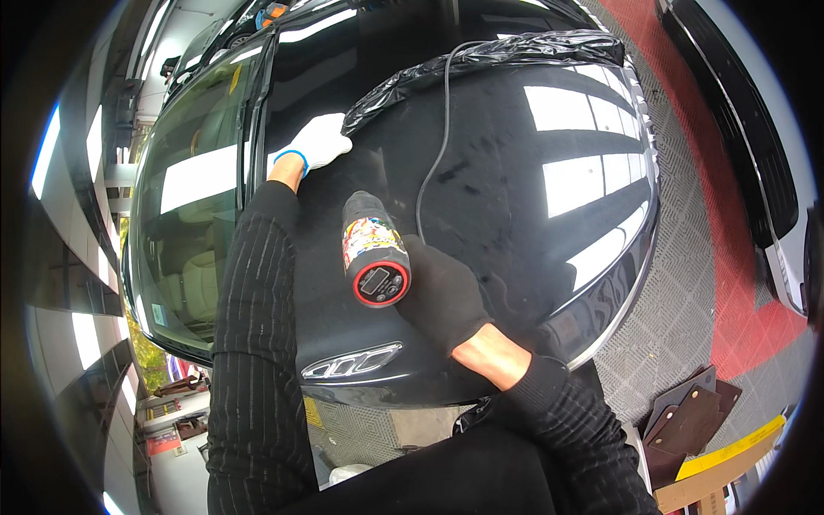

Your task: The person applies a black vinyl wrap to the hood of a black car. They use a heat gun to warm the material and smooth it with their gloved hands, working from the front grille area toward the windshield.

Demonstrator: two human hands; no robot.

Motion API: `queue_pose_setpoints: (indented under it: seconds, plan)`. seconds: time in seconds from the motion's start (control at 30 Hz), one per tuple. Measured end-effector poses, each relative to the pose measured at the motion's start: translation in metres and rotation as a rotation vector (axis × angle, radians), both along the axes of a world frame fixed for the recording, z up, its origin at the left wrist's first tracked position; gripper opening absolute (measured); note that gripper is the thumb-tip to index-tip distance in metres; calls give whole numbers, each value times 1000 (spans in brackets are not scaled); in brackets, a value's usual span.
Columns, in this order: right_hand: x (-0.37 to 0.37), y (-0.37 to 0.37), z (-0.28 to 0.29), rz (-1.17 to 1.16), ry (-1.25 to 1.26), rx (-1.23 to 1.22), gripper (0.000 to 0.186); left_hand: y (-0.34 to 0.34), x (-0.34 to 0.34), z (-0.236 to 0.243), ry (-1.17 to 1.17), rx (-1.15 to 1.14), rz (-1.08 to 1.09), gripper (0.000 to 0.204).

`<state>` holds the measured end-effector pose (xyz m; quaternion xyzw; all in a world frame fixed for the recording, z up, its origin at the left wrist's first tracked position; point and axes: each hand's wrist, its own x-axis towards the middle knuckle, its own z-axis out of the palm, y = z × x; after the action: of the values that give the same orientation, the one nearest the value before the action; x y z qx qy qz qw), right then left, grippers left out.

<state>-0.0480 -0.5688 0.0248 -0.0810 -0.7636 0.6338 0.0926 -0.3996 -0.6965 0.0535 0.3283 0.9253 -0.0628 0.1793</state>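
Observation:
My left hand (319, 144), in a white knit glove with a blue cuff, is closed on the near end of a bunched, glossy black film (386, 93). The film runs in a wrinkled roll across the black car hood (506, 206) to its front edge. A heat gun (374, 240) with a colourful sticker, a red ring and a small display on its back end is in my right hand (442, 296), which wears a black glove. Its nozzle points away from me, toward the film's side of the hood. The fingers on its handle are mostly hidden.
A grey power cord (445, 129) trails over the hood and film. The windshield (193, 189) lies left; a silver vent trim (354, 362) sits near me. Right are another car's bumper (738, 112), red and grey floor tiles (678, 223), brown panels (691, 416) and a cardboard box (721, 468).

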Motion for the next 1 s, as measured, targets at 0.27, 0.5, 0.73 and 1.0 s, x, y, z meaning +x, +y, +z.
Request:
queue_pose_setpoints:
  seconds: [0.27, 0.5, 0.73, 1.0]
  plan:
    - [12, 2, 2, 78, -73, 5, 25, 2, 11, 0, 49, -10, -26, 29]
    - [19, 3, 5, 93, -67, 35, 30, 10, 31, 11, 24, 42, -14, 29]
    - [25, 9, 13, 83, -36, 11, 35, 21, 44, 25, -3, -112, 60, 52]
    - [25, 9, 10, 33, -13, 9, 36, 12, 37, 22, -14, -45, 5, 37]
